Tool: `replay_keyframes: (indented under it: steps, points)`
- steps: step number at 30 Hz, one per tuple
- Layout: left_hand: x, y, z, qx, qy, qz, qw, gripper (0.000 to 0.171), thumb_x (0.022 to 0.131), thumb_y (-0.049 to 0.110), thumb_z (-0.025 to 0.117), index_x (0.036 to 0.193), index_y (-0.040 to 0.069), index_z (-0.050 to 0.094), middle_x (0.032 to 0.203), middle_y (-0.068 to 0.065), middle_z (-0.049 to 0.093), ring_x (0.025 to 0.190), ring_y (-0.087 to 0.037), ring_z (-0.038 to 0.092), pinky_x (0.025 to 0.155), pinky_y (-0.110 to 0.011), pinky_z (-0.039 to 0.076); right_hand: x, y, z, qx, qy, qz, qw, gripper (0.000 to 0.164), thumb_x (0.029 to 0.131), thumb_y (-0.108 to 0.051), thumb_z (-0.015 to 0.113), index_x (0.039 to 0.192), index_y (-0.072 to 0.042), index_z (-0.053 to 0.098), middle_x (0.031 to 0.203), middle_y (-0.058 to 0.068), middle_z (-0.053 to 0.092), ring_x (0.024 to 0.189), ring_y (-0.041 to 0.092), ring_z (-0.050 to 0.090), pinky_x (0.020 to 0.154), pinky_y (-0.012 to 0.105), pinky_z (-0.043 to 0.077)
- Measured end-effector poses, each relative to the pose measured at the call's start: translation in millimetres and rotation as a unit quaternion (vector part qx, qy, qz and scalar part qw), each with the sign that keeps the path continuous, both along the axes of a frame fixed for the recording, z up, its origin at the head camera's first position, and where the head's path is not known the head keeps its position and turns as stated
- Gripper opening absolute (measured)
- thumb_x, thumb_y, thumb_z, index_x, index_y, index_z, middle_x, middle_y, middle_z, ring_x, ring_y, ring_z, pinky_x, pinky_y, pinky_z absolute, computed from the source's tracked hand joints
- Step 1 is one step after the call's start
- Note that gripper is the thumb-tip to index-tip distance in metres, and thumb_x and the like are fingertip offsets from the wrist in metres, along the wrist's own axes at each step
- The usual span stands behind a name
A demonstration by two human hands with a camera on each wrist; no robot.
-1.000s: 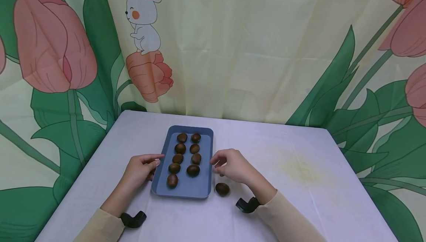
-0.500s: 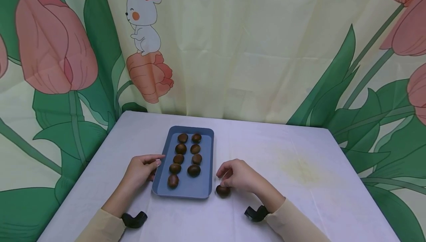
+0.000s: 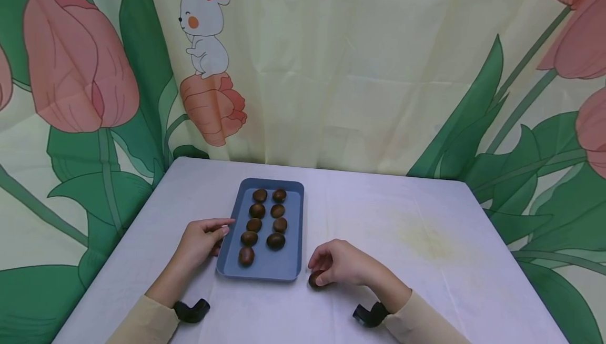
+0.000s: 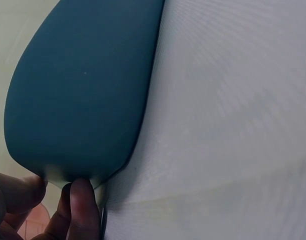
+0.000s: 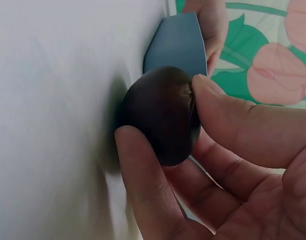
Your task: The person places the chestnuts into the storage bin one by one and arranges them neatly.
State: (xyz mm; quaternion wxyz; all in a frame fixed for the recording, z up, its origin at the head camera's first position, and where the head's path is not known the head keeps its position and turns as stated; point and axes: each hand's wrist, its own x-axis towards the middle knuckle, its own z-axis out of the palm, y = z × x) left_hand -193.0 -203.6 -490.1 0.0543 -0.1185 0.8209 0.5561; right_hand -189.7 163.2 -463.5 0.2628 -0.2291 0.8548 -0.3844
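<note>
A blue rectangular tray [image 3: 239, 267] lies on the table, bearing several brown chestnuts [image 3: 275, 241] in two columns, the left column longer. My left hand [image 3: 199, 239] holds the tray's left edge, index finger along the rim; in the left wrist view its fingertips [image 4: 83, 192] meet the tray wall. To the right of the tray's near corner, my right hand [image 3: 347, 264] pinches a loose chestnut [image 3: 314, 280] between thumb and fingers. In the right wrist view that dark, glossy chestnut [image 5: 160, 115] sits close to the white cloth, thumb on one side, a finger on the other.
A white cloth [image 3: 402, 291] covers the table, with a faint yellowish stain [image 3: 428, 239] on the right. Behind stands a curtain [image 3: 341, 70] printed with tulips and a rabbit. Each wrist wears a black camera mount [image 3: 371, 315].
My right hand has come from the tray's right edge down toward the near side and taken hold of the loose chestnut. The left hand and the tray have stayed in place.
</note>
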Motion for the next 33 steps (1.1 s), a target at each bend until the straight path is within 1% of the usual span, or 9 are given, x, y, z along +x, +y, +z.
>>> replay_keyframes:
  steps: [5,8,11,17,24,26,33]
  points:
    - [-1.0,0.0,0.9,-0.005,0.001,-0.003,1.0,0.03,0.106,0.013,0.067,0.135,0.007,0.076,0.133,-0.024,0.073,0.073,-0.016,0.069,0.061,-0.03,0.061,0.7,1.4,3.7,0.008,0.011,-0.007,1.0,0.021,0.083,-0.006,0.09,0.1,-0.015,0.08,0.088,-0.006,0.077,0.085,0.014,0.07,0.079,0.028,0.057]
    - [-1.3,0.1,0.2,-0.002,0.001,-0.003,1.0,0.03,0.106,0.013,0.067,0.134,0.008,0.076,0.13,-0.023,0.074,0.073,-0.017,0.069,0.061,-0.03,0.061,-2.2,2.5,6.9,0.007,0.021,-0.02,1.0,0.021,0.084,-0.006,0.089,0.101,-0.016,0.08,0.09,-0.008,0.076,0.088,0.015,0.069,0.081,0.03,0.057]
    - [-1.8,0.1,-0.7,0.002,0.0,-0.004,1.0,0.03,0.106,0.012,0.067,0.134,0.007,0.076,0.126,-0.023,0.075,0.073,-0.017,0.069,0.061,-0.03,0.061,-5.9,3.1,11.1,-0.007,0.027,-0.026,0.999,0.022,0.084,-0.006,0.088,0.102,-0.016,0.081,0.093,-0.006,0.077,0.092,0.015,0.069,0.082,0.031,0.057]
    - [-1.6,-1.6,-3.4,0.004,0.0,-0.003,1.0,0.03,0.106,0.011,0.067,0.134,0.008,0.076,0.129,-0.023,0.074,0.071,-0.017,0.07,0.061,-0.03,0.061,-11.9,-2.8,20.5,-0.034,0.036,-0.02,0.999,0.022,0.086,-0.007,0.086,0.106,-0.015,0.082,0.097,-0.004,0.078,0.095,0.014,0.069,0.083,0.03,0.057]
    - [-2.9,-1.8,-3.6,0.008,0.007,-0.005,0.9999,0.03,0.105,0.01,0.067,0.133,0.007,0.076,0.123,-0.022,0.076,0.071,-0.017,0.07,0.06,-0.03,0.061,-16.5,-21.0,28.4,-0.053,0.034,-0.021,0.998,0.017,0.089,-0.011,0.087,0.104,-0.017,0.082,0.098,-0.003,0.079,0.097,0.015,0.069,0.081,0.03,0.058]
    - [-2.8,-1.6,-3.3,0.007,0.006,-0.005,0.9999,0.03,0.105,0.01,0.067,0.134,0.007,0.076,0.124,-0.022,0.076,0.07,-0.017,0.07,0.06,-0.03,0.061,-18.1,-28.4,29.4,-0.057,0.036,-0.02,0.998,0.016,0.089,-0.011,0.087,0.104,-0.017,0.082,0.098,-0.003,0.079,0.096,0.015,0.069,0.08,0.03,0.059]
    - [-1.6,-1.6,-2.3,0.003,0.006,-0.002,1.0,0.03,0.105,0.01,0.067,0.133,0.006,0.076,0.127,-0.023,0.075,0.068,-0.018,0.068,0.06,-0.03,0.06,-22.6,-58.6,27.4,-0.048,0.055,-0.009,0.997,0.016,0.089,-0.012,0.087,0.1,-0.023,0.082,0.095,-0.009,0.077,0.093,0.012,0.068,0.082,0.028,0.058]
